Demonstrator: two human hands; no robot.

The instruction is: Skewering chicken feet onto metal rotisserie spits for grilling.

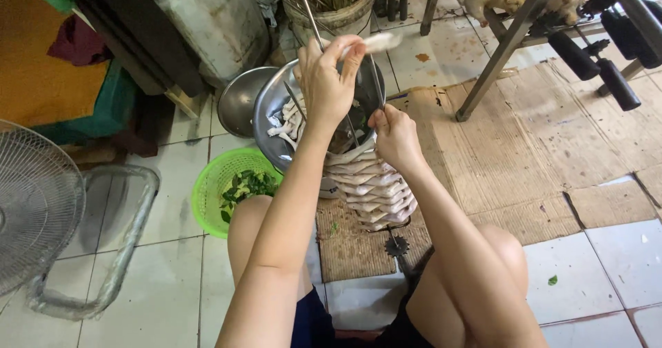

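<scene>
Left hand: you are raising your left hand (329, 79) above the bowl, its grip pinching a pale piece of meat (378, 42) between thumb and fingertips, up near the tops of the rods.
Right hand: your right hand (396, 135) is closing its grip around one of the thin metal skewer rods (376, 79), just above the stack.
Stack: a thick stack of pale meat pieces (372, 186) is sitting threaded on the rods, directly below your right hand and between your knees.
Bowl: the steel bowl (270, 117) is resting on the tiled floor (165, 279) behind the stack, with more pale pieces lying inside; how many are remaining is hard to tell, since your arm is hiding part of it.
Progress: many pieces are already sitting on the rods, one is being held in the air, and some are waiting in the bowl.
Around you: a green basket (210, 189) of leaves is standing beside your left knee, a second steel bowl (238, 103) behind it, a fan (34, 203) at far left, cardboard sheets (552, 148) at right.
</scene>
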